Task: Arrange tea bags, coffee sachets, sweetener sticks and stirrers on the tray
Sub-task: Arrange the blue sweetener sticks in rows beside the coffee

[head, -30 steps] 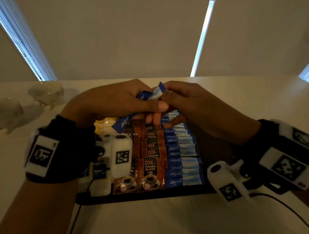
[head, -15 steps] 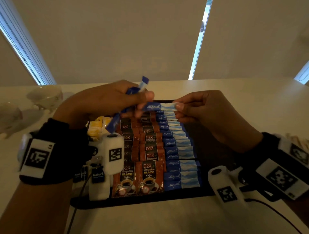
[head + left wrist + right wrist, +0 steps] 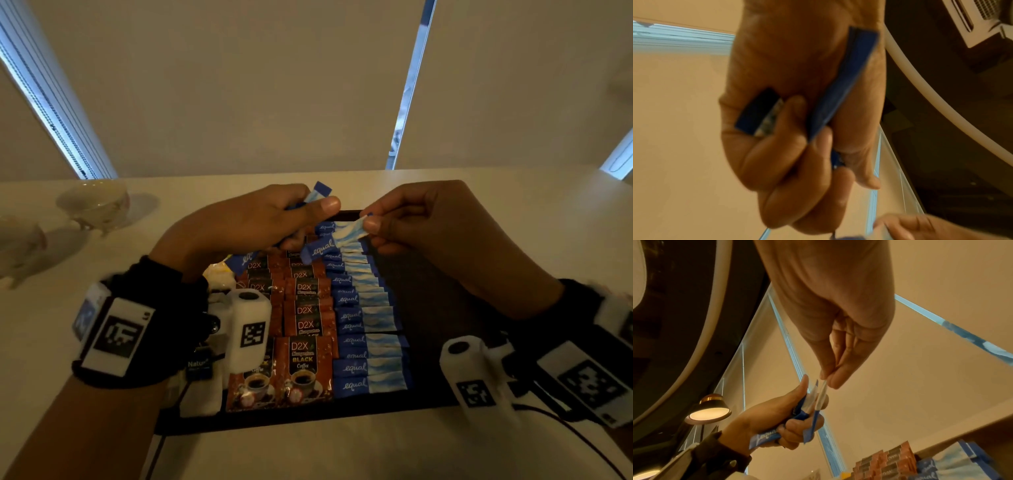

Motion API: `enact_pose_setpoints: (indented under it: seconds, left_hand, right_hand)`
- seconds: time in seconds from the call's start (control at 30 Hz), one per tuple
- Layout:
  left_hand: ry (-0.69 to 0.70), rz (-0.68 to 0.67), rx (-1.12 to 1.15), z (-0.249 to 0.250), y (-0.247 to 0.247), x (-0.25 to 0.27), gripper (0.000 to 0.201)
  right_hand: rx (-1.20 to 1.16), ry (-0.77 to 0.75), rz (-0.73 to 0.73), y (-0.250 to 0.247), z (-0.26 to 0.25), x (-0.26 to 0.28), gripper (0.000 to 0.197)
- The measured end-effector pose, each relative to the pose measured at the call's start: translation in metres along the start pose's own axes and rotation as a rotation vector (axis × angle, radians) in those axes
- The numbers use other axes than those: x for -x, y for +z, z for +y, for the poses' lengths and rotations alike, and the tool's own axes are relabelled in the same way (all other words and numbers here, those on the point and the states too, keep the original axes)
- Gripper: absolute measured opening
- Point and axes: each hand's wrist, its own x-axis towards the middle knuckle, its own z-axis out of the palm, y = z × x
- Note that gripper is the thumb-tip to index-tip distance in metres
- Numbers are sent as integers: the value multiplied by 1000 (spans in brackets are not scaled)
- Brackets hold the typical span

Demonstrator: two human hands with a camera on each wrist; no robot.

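Observation:
A black tray [image 3: 308, 418] holds two columns of brown D2X coffee sachets [image 3: 308, 318] and a column of blue Equal sweetener sticks [image 3: 368, 342]. Tea bags [image 3: 202, 380] at the tray's left are mostly hidden behind my left wrist camera. Above the tray's far end my left hand [image 3: 308, 222] grips a small bundle of sweetener sticks [image 3: 840, 91]. Just to its right, my right hand [image 3: 368, 221] pinches the pale end of a single sweetener stick [image 3: 325, 246]. Its blue end slants down to the left over the column, as in the right wrist view [image 3: 821, 395].
Two pale teacups [image 3: 96, 205] [image 3: 17, 243] stand on the white table at the far left. A bare dark strip of tray [image 3: 431, 325] lies right of the sweetener column. A black cable [image 3: 565, 431] trails off my right wrist.
The hands were joined over the far end of the tray. The right hand drew one stick out of the left hand's bundle and moved right; the stick now hangs slanted instead of level.

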Motion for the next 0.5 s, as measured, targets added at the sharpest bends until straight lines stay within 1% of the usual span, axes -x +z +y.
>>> enact_pose_setpoints:
  seconds: [0.1,0.17,0.3,0.4,0.5]
  left_hand:
    - [48,30,-29,1,3,-2,43]
    - [73,41,-39,1,5,-3,40]
    - [58,30,-3,5,7,-3,37]
    - [40,26,48,8,6,-1,40]
    - [32,-7,51,11,9,0,44]
  right_hand:
    - [14,-24,-5,1,-5,-1,3]
    - [30,-36,-14,3,-7,-3,3]
    - [69,-36,-39,8,-7,-7,14]
    - [22,-7,-40,9,-7,-7,11]
    - [-9,-3,-53,9,-7,-5,9]
